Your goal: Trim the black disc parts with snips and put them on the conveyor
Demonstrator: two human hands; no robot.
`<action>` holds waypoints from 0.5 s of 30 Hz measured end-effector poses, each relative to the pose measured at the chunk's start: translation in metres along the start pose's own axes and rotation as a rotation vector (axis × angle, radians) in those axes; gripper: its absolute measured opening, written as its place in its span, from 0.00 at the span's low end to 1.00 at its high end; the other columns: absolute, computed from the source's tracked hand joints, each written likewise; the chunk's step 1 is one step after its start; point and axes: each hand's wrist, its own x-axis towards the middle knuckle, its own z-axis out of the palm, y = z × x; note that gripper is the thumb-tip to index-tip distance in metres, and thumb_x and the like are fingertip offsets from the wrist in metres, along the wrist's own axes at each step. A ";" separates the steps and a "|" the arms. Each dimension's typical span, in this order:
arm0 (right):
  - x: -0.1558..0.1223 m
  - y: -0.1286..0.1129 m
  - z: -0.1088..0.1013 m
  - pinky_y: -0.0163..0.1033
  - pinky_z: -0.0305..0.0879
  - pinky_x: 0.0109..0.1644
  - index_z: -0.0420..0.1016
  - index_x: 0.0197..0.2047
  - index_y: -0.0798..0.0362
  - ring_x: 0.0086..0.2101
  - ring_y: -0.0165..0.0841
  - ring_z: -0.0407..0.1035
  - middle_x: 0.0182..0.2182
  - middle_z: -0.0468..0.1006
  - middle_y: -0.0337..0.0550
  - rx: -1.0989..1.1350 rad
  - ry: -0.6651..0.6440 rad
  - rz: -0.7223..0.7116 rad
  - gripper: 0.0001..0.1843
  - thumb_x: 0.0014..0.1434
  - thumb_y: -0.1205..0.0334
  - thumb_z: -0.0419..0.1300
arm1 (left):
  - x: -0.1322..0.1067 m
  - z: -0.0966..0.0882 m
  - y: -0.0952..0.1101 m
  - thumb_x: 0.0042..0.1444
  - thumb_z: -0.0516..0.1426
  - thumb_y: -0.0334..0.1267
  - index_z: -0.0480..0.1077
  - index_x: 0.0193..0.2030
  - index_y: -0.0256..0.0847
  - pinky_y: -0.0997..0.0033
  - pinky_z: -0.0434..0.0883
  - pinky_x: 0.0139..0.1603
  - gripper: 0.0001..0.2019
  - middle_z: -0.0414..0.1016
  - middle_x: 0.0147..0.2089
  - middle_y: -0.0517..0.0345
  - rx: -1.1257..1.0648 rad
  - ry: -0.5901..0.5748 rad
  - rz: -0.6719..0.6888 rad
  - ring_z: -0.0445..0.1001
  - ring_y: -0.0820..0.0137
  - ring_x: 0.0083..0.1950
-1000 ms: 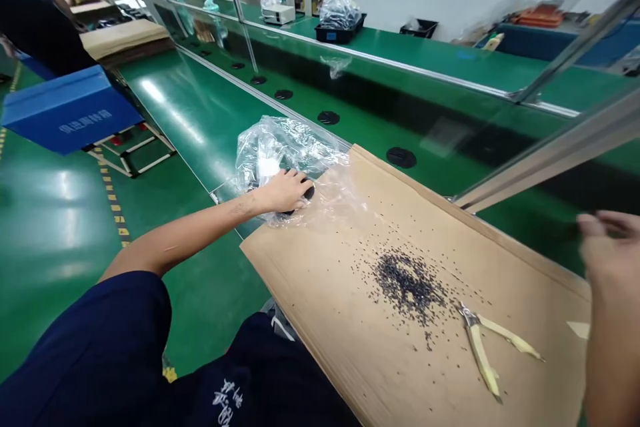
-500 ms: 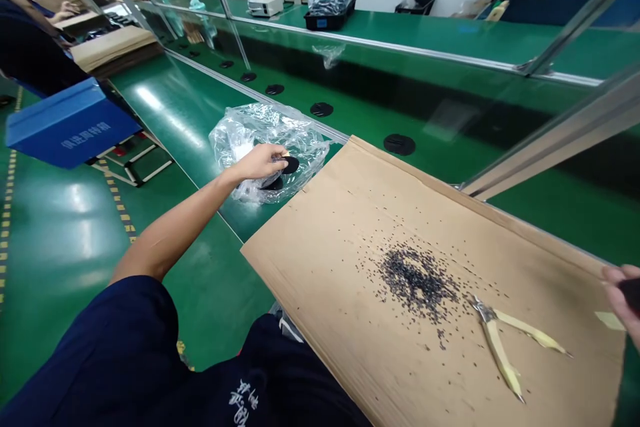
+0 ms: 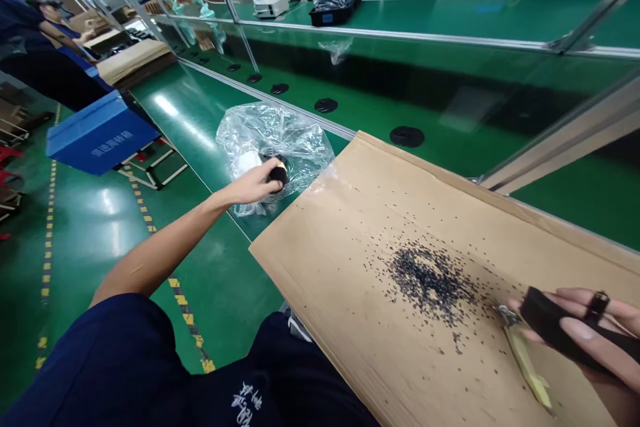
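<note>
My left hand is closed on a small dark rounded piece, with a bit of pale yellow at its upper edge. It is over a crumpled clear plastic bag lying on the green bench. At the right edge, my right hand is wrapped round a long black part that carries a small black clip-like piece. Beneath that hand lie cutting pliers with pale yellow handles, partly hidden. Many tiny black scraps are scattered on the cardboard sheet.
A blue box stands on a low frame at left, with people beyond it. Black round patches line the green surface behind a metal rail. The upper shelf bears a black tray of bagged items. A slanted metal post rises at right.
My right hand has come in from the right edge over the pliers, bringing the long black part into view. My left hand's piece has tipped and sits slightly lower. The view has shifted a little.
</note>
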 end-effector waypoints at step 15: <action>-0.065 0.000 0.062 0.34 0.75 0.27 0.75 0.43 0.51 0.28 0.28 0.71 0.33 0.75 0.37 0.197 -0.335 0.099 0.26 0.49 0.46 0.77 | 0.011 0.128 0.185 0.66 0.61 0.42 0.69 0.42 0.42 0.68 0.79 0.44 0.07 0.83 0.39 0.57 -0.857 0.190 0.443 0.82 0.71 0.41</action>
